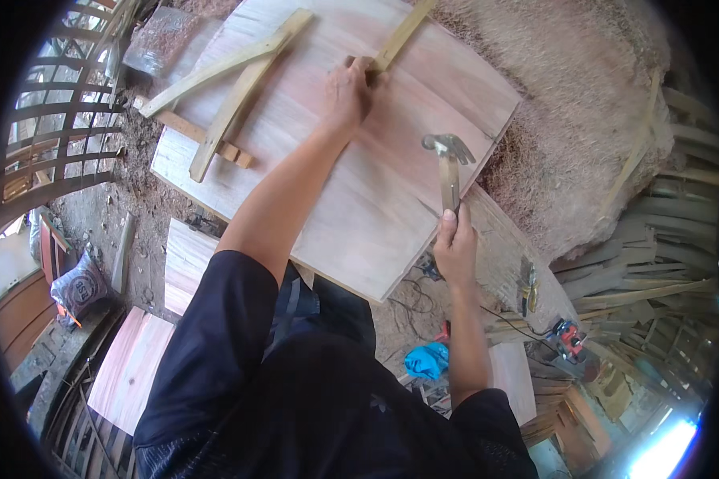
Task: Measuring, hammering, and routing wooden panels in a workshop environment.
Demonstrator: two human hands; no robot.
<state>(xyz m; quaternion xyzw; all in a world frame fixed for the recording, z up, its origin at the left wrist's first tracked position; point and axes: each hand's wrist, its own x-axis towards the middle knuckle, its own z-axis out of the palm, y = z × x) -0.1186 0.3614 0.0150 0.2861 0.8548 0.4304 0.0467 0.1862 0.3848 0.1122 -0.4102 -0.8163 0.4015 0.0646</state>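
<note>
A claw hammer (450, 177) with a wooden handle stands upright in my right hand (458, 243), its metal head pointing away from me. My fingers are wrapped round the handle's lower part. My left hand (350, 94) reaches far forward over a pale wooden panel (351, 231). Its fingers are closed at the near end of a narrow wooden strip (404, 33), which runs off the top of the view. To the left of that hand, more wooden strips (244, 100) lie crossed on the panel. The hammer is apart from the panel's surface.
Wood shavings (567, 120) are heaped beyond and right of the panel. Pliers (529, 289) and a red and blue power tool (567, 339) lie at the right. A blue bag (427, 361) is near my right forearm. Loose boards (132, 367) lie at the lower left.
</note>
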